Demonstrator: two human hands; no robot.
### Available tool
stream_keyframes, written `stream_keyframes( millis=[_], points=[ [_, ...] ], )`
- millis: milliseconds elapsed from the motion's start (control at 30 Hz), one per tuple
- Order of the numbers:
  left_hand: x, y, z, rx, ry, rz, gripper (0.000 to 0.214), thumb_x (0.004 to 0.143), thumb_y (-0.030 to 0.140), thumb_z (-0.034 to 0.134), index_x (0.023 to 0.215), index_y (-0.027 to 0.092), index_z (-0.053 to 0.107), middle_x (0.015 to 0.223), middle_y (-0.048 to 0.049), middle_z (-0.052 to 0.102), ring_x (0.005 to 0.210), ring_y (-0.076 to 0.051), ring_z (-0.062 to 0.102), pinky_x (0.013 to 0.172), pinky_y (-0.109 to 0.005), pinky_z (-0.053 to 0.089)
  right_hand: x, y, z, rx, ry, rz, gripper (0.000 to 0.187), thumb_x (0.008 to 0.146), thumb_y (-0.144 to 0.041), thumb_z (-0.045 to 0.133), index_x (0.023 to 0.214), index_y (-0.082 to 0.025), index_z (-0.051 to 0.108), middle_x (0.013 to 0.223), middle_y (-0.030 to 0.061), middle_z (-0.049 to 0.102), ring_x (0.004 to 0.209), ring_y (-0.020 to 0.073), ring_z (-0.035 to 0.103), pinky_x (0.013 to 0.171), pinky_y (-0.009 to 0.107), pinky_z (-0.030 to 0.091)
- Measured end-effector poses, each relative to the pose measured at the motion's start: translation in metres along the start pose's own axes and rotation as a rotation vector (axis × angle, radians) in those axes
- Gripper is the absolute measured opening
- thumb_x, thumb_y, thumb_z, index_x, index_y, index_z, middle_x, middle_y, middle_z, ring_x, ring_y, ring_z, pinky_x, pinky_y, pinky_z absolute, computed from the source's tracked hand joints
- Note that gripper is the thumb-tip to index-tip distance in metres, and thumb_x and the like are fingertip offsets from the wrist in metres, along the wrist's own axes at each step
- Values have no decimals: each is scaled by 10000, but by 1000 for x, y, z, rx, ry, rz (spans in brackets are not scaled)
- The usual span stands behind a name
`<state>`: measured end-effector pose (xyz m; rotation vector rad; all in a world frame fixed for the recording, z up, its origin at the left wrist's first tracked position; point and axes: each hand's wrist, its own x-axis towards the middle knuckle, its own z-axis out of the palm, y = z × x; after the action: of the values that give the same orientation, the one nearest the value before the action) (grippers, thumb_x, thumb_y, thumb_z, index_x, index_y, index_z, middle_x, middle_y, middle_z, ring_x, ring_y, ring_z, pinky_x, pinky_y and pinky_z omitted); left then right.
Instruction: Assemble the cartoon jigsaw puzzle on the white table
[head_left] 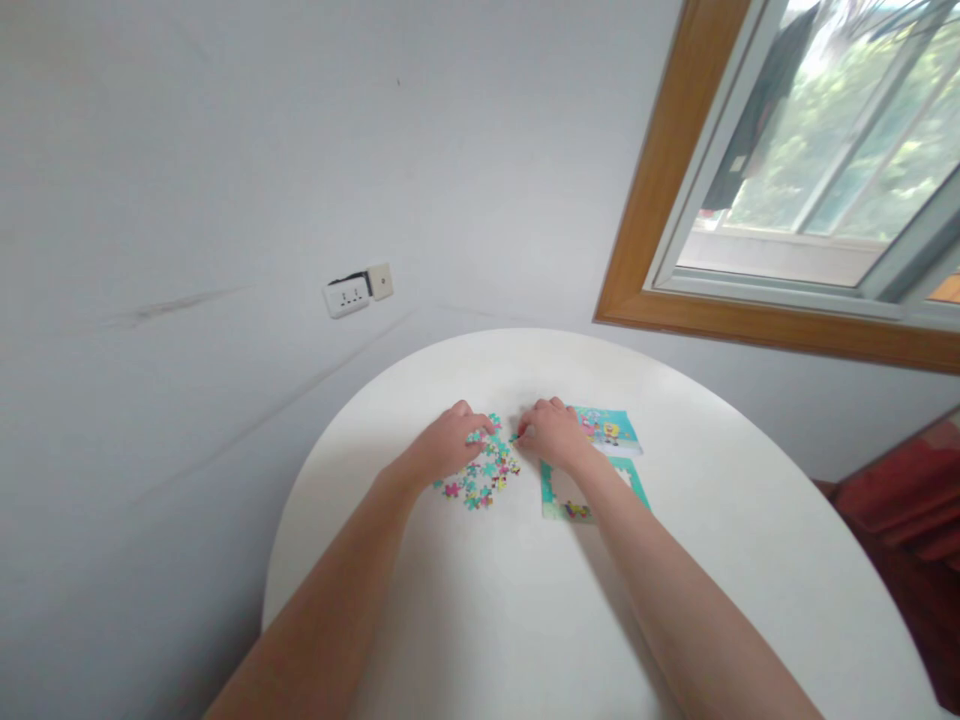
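Loose jigsaw puzzle pieces (pixel 491 470), mostly teal with some pink and yellow, lie in a heap left of the table's middle. Over the heap's upper left reaches my left hand (pixel 446 442); its thumb and index finger are apart, with pieces visible between them. My right hand (pixel 553 432) is just right of the heap, its fingers pinched at a small puzzle piece (pixel 514 439) that they partly hide. Below my right wrist lies a teal-edged puzzle frame (pixel 551 508) with a pale, unfilled middle. A picture sheet (pixel 621 428) with a yellow cartoon figure is partly covered by that hand.
Everything lies on a round white table (pixel 465 620). Behind it stands a pale wall with a power socket (pixel 347 297). A wood-framed window (pixel 750 328) is at the upper right, and red cloth (pixel 911 490) hangs at the right edge.
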<state>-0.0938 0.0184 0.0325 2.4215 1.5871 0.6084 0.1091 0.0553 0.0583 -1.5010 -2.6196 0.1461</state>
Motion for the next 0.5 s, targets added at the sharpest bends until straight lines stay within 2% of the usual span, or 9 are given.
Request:
stream_keyframes(
  millis=[67, 133, 233, 333, 500],
  points=[
    [0, 1, -1, 2, -14, 7, 279, 794, 187, 545, 1044, 192, 669, 903, -50, 497, 867, -193, 537, 887, -308, 424, 0, 0, -2, 9, -1, -12, 248, 824, -310, 584, 1007, -208, 717, 1116, 141, 622, 1137, 315, 471, 912, 433, 368],
    [0, -1, -1, 8, -1, 9, 261, 793, 193, 548, 1025, 185, 668, 890, -48, 497, 862, -192, 532, 878, -305, 426, -1, 0, -6, 37, -45, -64, 237, 814, -284, 602, 1014, -234, 720, 1095, 104, 651, 1094, 272, 521, 892, 376, 391],
    [-1, -6, -2, 11, 28, 5, 241, 774, 179, 542, 981, 182, 665, 868, -41, 497, 840, -187, 522, 864, -310, 431, -3, -3, -12, 109, -202, -203, 211, 764, -256, 666, 958, -286, 742, 923, 0, 714, 876, 159, 618, 765, 232, 431],
    [-1, -10, -4, 5, 39, -5, 254, 753, 164, 541, 978, 178, 659, 879, -40, 503, 845, -187, 518, 860, -312, 435, -5, -10, -12, 159, -333, -338, 267, 693, -231, 725, 957, -255, 753, 844, -17, 729, 762, 130, 632, 679, 188, 433],
    [-2, -10, -8, -12, 44, -24, 268, 739, 155, 553, 984, 177, 658, 879, -38, 500, 819, -180, 522, 857, -316, 438, -6, -19, -7, 109, -252, -335, 217, 683, -191, 706, 887, -236, 766, 844, 3, 732, 793, 150, 641, 693, 193, 440]
  ],
)
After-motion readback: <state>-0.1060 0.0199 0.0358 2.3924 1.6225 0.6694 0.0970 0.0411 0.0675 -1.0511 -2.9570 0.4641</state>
